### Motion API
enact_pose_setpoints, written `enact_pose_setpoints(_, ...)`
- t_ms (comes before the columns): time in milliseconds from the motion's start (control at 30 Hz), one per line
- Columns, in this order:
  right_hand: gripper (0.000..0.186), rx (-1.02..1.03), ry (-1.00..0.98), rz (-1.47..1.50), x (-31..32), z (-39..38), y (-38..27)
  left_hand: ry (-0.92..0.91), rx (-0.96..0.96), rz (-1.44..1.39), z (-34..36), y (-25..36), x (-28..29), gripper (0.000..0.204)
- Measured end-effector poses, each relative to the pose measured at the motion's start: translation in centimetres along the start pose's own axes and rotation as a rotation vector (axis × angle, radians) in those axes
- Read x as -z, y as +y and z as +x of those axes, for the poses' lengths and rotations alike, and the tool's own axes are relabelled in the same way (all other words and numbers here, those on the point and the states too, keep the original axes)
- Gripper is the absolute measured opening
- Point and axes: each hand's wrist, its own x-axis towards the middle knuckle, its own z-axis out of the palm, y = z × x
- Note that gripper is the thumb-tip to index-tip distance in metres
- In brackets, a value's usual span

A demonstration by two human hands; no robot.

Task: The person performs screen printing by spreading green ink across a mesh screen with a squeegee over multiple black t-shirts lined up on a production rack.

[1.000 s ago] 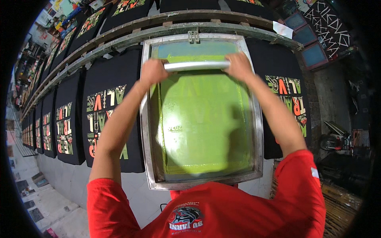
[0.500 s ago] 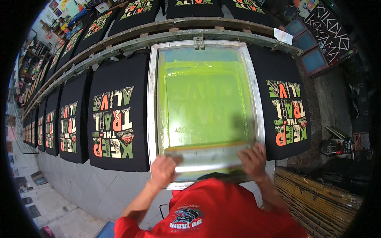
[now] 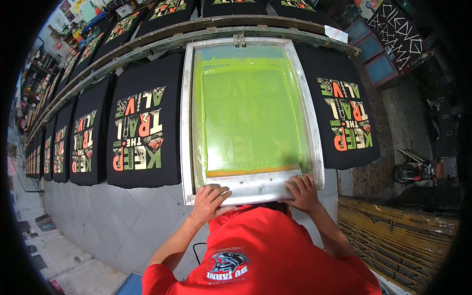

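Both hands, left (image 3: 209, 201) and right (image 3: 303, 193), grip the silver squeegee (image 3: 255, 187) at opposite ends

A screen-printing workshop: a metal-framed screen (image 3: 188, 123) carries green ink (image 3: 248, 110), black shirts (image 3: 133, 112) with one repeated bright print (image 3: 144, 126) line long rails (image 3: 265, 33), and blue-faced frames (image 3: 380, 70) and a motorbike (image 3: 414, 172) stand off to the right.
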Motion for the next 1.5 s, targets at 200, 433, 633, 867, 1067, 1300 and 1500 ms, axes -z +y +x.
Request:
enact_pose_setpoints(200,0.06,-0.318,0.211,0.146,2.2,-0.6,0.3,0.389,0.445,0.058,-3.0,-0.1,1.1,0.043)
enact_pose_setpoints(433,0.073,-1.241,-0.024,0.47,0.8,-1.4,5.4,0.55,1.437,-0.535,-5.6,-0.6,-0.2,0.066)
enact_pose_setpoints(633,0.076,-1.247,-0.005,0.535,0.1,-2.2,9.7,0.447,1.47,-0.534,-1.6,-1.3,4.1,0.067)
enact_pose_setpoints(867,0.074,-1.156,0.076,0.454,0.9,5.2,13.0,0.299,1.473,-0.39,3.2,-3.5,5.5,0.073)
enact_pose_setpoints(1067,0.065,-1.302,0.223,0.681,1.0,7.3,10.2,0.481,1.416,-0.383,0.4,-4.0,3.6,0.064)
enact_pose_setpoints(1300,0.055,-1.209,0.356,0.743,-0.9,10.2,2.0,0.518,1.45,-0.427,-6.4,-6.5,10.3,0.059)
enact_pose_setpoints(1500,0.044,-1.054,0.496,0.986,-7.2,17.8,-12.4,0.541,1.487,-0.253,-16.3,-16.1,20.2,0.061)
